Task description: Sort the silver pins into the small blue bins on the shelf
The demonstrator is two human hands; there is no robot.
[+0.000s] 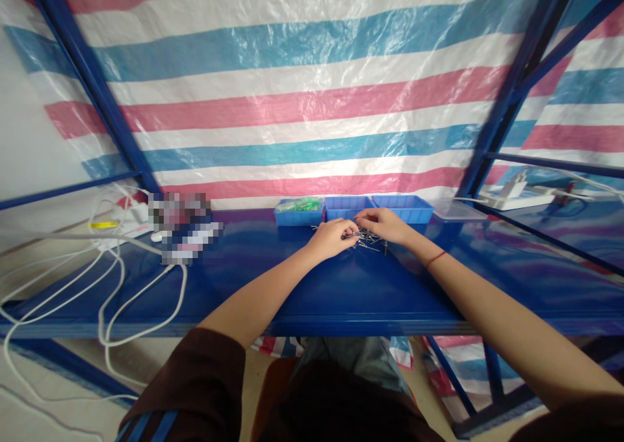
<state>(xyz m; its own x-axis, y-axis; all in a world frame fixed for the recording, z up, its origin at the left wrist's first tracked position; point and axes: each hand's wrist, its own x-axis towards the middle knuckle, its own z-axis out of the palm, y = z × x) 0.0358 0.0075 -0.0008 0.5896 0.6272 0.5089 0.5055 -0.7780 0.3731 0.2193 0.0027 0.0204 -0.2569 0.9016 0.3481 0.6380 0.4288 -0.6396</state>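
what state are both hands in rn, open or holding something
Left hand: fingers curled at thin metal pieces; grip can't be told.
Right hand: fingers bent near them; grip can't be told.

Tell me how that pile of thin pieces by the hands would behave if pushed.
The pile would probably spread rather than move as one, since its pieces lie loose and crisscrossed. Single pieces may slide easily, as the tabletop looks smooth and glossy. They are likely stiff: they look thin, straight and metallic.

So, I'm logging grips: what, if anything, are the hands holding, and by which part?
Can't tell: the left hand and right hand are at thin metal pieces, contact unclear.
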